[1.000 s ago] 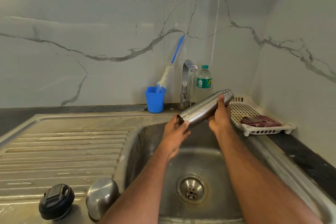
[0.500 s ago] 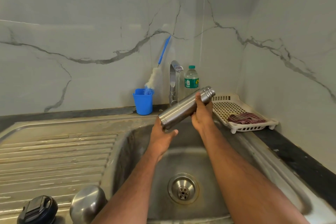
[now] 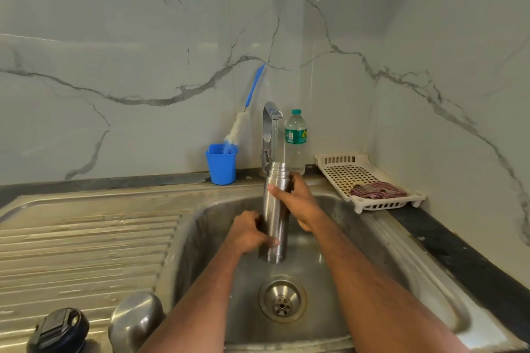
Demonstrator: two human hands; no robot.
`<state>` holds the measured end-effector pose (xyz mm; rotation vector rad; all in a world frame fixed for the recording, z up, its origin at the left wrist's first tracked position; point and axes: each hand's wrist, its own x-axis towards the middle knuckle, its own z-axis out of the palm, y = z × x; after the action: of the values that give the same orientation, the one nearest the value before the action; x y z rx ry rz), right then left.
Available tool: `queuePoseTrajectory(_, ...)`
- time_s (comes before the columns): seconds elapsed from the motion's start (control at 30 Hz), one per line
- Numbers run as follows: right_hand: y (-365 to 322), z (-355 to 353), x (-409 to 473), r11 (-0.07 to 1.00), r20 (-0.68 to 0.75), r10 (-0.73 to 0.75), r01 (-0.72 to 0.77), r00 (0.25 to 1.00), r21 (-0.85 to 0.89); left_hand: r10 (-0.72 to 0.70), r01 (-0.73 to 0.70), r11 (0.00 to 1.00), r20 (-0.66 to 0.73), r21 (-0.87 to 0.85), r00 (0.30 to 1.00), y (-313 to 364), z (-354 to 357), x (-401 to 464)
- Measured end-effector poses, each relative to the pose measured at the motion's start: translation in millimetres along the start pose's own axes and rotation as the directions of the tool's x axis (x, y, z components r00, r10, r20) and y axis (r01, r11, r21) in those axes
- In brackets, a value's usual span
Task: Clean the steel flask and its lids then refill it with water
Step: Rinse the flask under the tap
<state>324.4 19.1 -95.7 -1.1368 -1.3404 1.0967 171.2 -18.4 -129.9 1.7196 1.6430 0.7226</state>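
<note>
The steel flask [image 3: 274,215] stands upright over the sink basin [image 3: 372,281], its open mouth right under the tap [image 3: 271,123], from which a thin stream of water runs into it. My left hand [image 3: 249,233] grips the flask's lower body. My right hand [image 3: 298,199] grips it just below the threaded neck. The steel cap [image 3: 134,321] and the black inner lid [image 3: 58,331] lie on the drainboard at the lower left.
A blue cup [image 3: 221,165] holding a bottle brush [image 3: 243,117] stands behind the sink beside the tap. A plastic water bottle [image 3: 296,140] is to the tap's right. A white plastic tray [image 3: 344,172] with a folded cloth [image 3: 377,190] sits on the dark counter at right.
The flask has turned from a slant, mouth up to the right, to upright under the tap. Water now runs from the tap. Both hands kept their hold.
</note>
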Motion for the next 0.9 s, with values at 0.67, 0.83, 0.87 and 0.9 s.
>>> queuePoseTrajectory(0.67,5,16,-17,0.893,-0.058,-0.091,0.055,0.994,-0.447,-0.081,0.042,0.984,-0.223,-0.175,0.971,-2,-5,2)
queuePoseTrajectory(0.83,-2,16,-15,0.925,-0.142,-0.138,0.077,0.980,-0.372,-0.080,0.039,0.986,-0.252,-0.162,0.964,-2,-8,4)
queuePoseTrajectory(0.87,-3,17,-16,0.923,-0.122,-0.116,0.062,0.986,-0.380,-0.085,0.044,0.985,-0.253,-0.165,0.964,-4,-7,4)
queuePoseTrajectory(0.9,-4,18,-17,0.912,-0.092,-0.095,0.049,0.991,-0.407,-0.087,0.046,0.985,-0.251,-0.164,0.964,-4,-6,4)
